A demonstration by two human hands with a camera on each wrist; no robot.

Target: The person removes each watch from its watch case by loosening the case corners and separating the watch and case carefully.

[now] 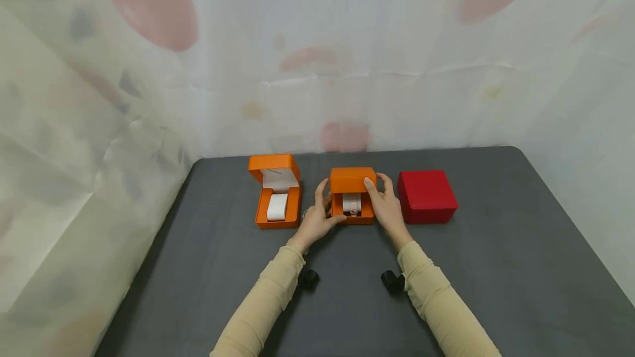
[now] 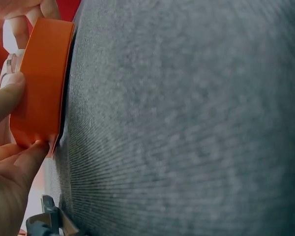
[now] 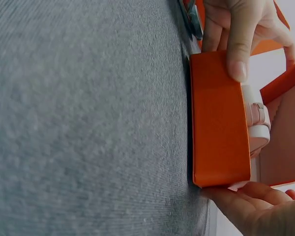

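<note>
An orange watch box (image 1: 353,180) stands in the middle of the table, its lid partly raised. Inside it a pale-strapped watch (image 3: 258,115) sits round a white cushion. My left hand (image 1: 317,221) grips the base from the left, thumb on the front rim and fingers along the side, as the left wrist view shows. My right hand (image 1: 389,211) holds the box at its right side, with the thumb on the lid's front near the corner. Some of its fingers are hidden behind the lid in the head view.
Left of my hands stands another orange box (image 1: 294,211), lid up, with a white cushion (image 1: 276,206) inside. A closed red box (image 1: 428,196) is close to my right hand. All three boxes rest on a dark grey table (image 1: 208,269), with a patterned cloth (image 1: 238,59) hanging behind.
</note>
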